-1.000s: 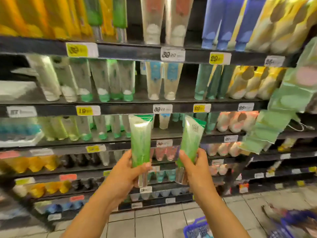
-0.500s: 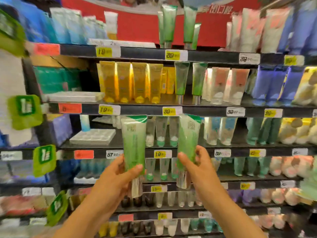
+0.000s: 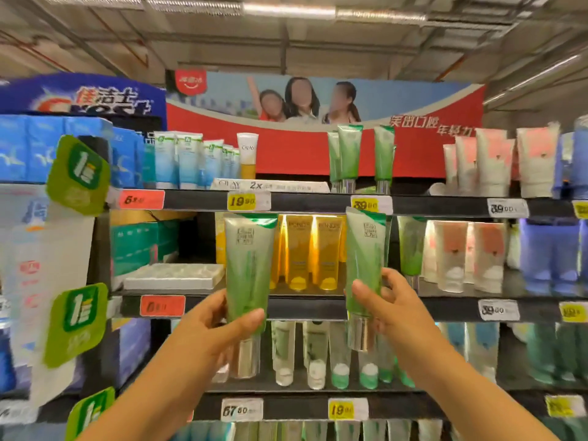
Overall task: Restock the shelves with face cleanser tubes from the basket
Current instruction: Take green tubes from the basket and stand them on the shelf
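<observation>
My left hand [image 3: 219, 326] grips a green face cleanser tube [image 3: 249, 265] upright, silver cap down. A second green tube [image 3: 366, 265] of the same kind is held upright in my right hand [image 3: 388, 303]. Both tubes are raised in front of the second shelf from the top [image 3: 305, 308]. Matching green tubes [image 3: 350, 154] stand on the top shelf [image 3: 305, 202] above a yellow 39 price tag [image 3: 370, 205]. One more green tube [image 3: 412, 246] stands on the second shelf just right of my right hand. The basket is out of view.
Yellow tubes [image 3: 308, 253] fill the second shelf behind the held tubes. White and pink tubes [image 3: 467, 253] stand to the right, a white tray [image 3: 173, 276] and green boxes to the left. Green promo tags [image 3: 79, 176] stick out from the left upright.
The view has tilted upward from the lower shelves and floor to the top shelves and ceiling. Both hands have kept their tubes and lifted them up to the second shelf from the top.
</observation>
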Tool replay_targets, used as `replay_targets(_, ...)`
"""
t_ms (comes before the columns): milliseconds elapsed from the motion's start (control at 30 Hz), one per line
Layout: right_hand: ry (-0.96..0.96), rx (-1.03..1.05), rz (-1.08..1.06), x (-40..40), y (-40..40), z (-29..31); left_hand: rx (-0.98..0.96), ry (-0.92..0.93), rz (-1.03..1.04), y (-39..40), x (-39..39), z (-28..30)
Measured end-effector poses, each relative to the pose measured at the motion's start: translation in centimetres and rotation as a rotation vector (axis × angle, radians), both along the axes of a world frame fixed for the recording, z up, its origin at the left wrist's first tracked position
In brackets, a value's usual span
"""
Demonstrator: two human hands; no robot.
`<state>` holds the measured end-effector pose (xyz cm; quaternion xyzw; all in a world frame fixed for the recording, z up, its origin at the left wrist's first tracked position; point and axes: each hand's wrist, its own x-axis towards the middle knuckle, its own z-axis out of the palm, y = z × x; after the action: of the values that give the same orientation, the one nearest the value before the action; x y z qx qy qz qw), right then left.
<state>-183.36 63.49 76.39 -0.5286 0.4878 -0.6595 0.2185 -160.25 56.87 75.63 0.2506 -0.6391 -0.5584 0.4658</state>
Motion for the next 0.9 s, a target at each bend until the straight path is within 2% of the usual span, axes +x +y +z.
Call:
replay_targets(267, 0.025, -0.22, -0.048, -7.0, -6.1, 9.1, -0.19, -0.002, -0.01, -6.1, -6.0, 9.4)
replay_targets(467, 0.041, -0.315, -0.091, -11.6, -8.1, 13.3, -0.342, 0.011, -0.062, -9.8, -13.5, 15.3)
replay_targets(700, 0.007, -0.361, -0.174, -14.9, -9.9, 16.3, -0.435, 0.011, -0.108, -13.1, -20.9, 19.3)
replay_targets(900, 0.014, -0.345, -0.254, -15.1, -12.0, 17.8, -0.371, 0.053, -0.102, -15.5, -24.2, 20.7)
